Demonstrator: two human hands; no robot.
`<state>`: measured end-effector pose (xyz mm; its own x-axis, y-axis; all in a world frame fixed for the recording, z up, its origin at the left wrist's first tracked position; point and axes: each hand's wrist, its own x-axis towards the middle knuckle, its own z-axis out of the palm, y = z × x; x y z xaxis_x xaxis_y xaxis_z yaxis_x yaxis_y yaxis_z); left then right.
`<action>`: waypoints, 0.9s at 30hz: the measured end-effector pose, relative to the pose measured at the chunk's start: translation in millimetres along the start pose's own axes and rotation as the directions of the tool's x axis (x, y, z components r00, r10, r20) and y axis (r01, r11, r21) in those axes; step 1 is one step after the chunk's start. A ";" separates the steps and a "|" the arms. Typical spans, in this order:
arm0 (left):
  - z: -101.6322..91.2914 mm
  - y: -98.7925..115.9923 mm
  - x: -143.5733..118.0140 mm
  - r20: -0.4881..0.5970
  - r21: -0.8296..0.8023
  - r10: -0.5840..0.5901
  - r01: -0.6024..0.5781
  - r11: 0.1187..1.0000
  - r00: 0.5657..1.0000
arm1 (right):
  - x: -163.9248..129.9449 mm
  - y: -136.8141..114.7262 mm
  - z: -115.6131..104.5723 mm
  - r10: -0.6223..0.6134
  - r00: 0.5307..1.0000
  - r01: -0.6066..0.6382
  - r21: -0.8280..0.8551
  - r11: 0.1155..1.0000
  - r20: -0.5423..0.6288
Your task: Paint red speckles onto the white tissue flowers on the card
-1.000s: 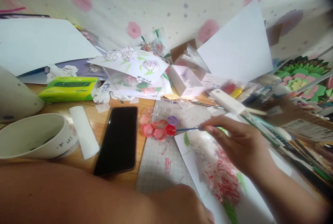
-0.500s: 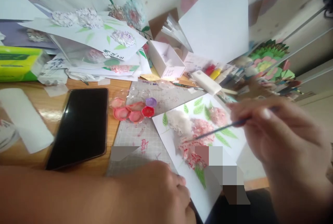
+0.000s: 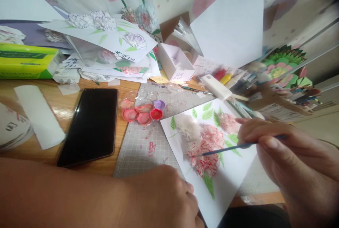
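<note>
My right hand [image 3: 283,157] pinches a thin blue paintbrush [image 3: 233,147] between thumb and fingers. Its tip lies at the left side of the red-streaked crumpled-paper flower [image 3: 208,162]. This flower is raised from a white sheet of paper [image 3: 219,199] with green painted leaves. A white paper flower [image 3: 188,127] and a pale pink one [image 3: 228,122] are on the same sheet. At the sheet's lower left edge, my left hand [image 3: 169,196] has its fingers curled against the paper; the fingertips are partly hidden. Left of the sheet sits a paint palette [image 3: 139,113] with red, pink and purple wells.
A grey cutting mat [image 3: 143,146] lies under the sheet. To the left are a black phone [image 3: 92,123] and a white paper strip [image 3: 39,116]. Behind stand a green-yellow tissue pack [image 3: 26,62], stacked flower pictures [image 3: 119,44], a small white box [image 3: 176,62] and a white bottle [image 3: 215,86].
The brush tip has moved down the red-streaked flower to its left side, with my right hand lower too. The whole view has shifted slightly. My left hand stays by the sheet's edge.
</note>
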<state>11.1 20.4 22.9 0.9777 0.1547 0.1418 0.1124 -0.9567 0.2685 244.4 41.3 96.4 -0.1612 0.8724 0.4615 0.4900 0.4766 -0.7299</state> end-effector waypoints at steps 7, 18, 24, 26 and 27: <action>24.2 12.0 3.6 -0.229 -0.051 -0.154 0.146 0.988 0.961 | 5.9 8.3 -1.5 0.032 0.998 -0.028 -0.073 0.997 0.056; 18.4 3.1 0.9 -0.211 -0.059 -0.094 0.084 0.995 0.973 | 8.9 12.5 0.2 0.029 0.999 -0.027 -0.063 0.998 0.027; 19.3 1.1 2.2 -0.165 -0.103 -0.078 0.062 0.993 0.983 | 8.1 14.2 2.9 0.030 0.999 -0.031 -0.059 0.998 -0.025; 14.7 0.7 3.6 -0.093 -0.089 -0.092 0.084 0.993 0.991 | 8.2 13.4 2.3 0.027 1.000 -0.027 -0.065 0.998 0.005; 11.9 0.2 3.7 -0.049 -0.088 -0.083 0.078 0.993 0.995 | 8.2 12.9 1.8 0.021 1.000 -0.020 -0.064 0.998 0.016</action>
<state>16.8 17.8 12.2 0.9552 0.2454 0.1655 0.1728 -0.9162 0.3615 247.8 54.8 89.9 -0.1642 0.8840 0.4377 0.5471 0.4508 -0.7053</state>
